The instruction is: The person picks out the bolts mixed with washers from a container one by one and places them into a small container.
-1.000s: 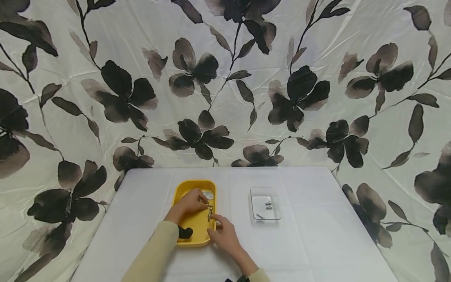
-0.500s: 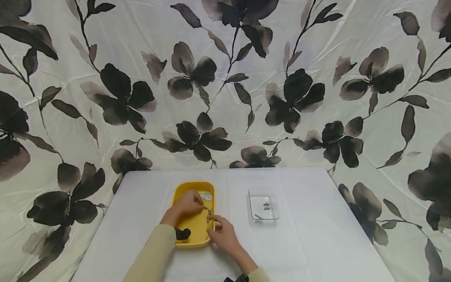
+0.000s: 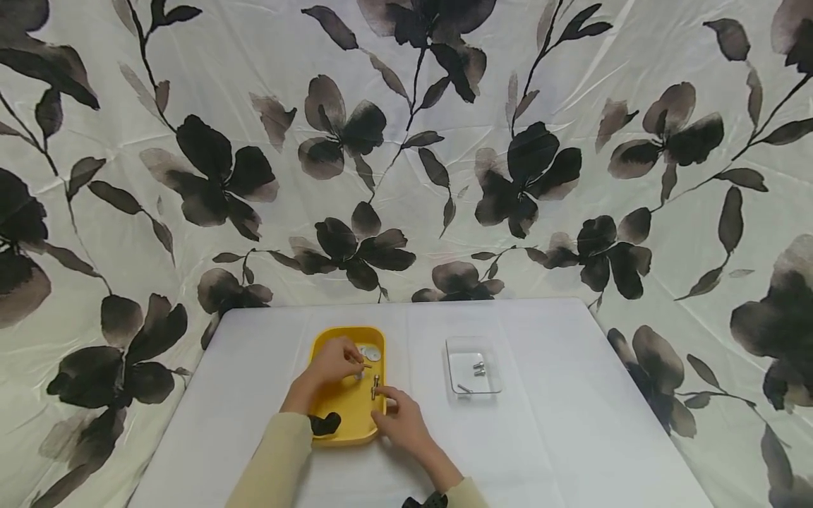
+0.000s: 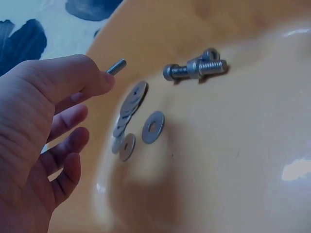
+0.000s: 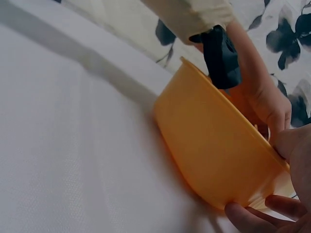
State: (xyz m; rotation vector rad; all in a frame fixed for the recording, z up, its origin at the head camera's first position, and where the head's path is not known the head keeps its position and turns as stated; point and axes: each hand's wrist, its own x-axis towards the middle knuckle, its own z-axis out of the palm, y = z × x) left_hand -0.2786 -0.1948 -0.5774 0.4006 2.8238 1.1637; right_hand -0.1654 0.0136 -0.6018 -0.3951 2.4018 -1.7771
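- The left hand [image 3: 335, 361] hangs over the far half of the yellow tray [image 3: 330, 430], its thumb and forefinger pinched on a small bolt [image 4: 116, 66]; the threaded end of the bolt sticks out past the fingertips, and the other fingers [image 4: 68, 145] curl loosely below it.
- Just below and beyond that hand, on the tray floor, lies a cluster of flat washers [image 4: 153, 127], some overlapping, one lying apart from the rest.
- Farther from the left hand, toward the tray's right wall, a second bolt with a nut on it [image 4: 194, 69] lies on its side on the tray floor, apart from the washers.
- The right hand [image 3: 401, 420] rests at the near right rim of the tray, its fingertips [image 5: 243, 216] curled against the tray's outer wall low down; the thumb appears to lie at the rim, so the hand grips the tray edge.
- A dark wrist strap [image 3: 324, 423] on the left arm lies over the near end of the tray, beside the pale sleeve [image 3: 273, 462].
- To the right of the right hand, well apart from it, a clear plastic dish [image 3: 473, 367] stands on the white counter [image 3: 571, 423], holding a few small metal pieces.
- A cloth printed with dark flowers [image 3: 533, 162] hangs behind the counter.
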